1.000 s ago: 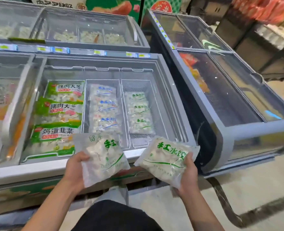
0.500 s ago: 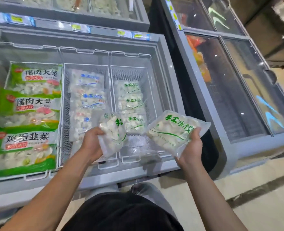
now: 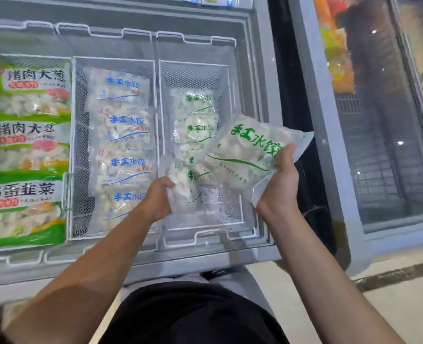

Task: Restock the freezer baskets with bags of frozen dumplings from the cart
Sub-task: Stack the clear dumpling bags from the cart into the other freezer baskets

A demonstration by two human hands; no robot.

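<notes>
Head view: two hands' fingers each clamp one dumpling bag, left hand on left bag; right hand on right bag.

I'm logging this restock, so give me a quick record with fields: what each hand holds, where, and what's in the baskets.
left hand: grips small green-print bag, low over right basket
right hand: grips large green-print bag above that basket's right side
right basket: green-print bags, near end bare
middle basket: blue-print bags
left section: green-packaged bags
</notes>
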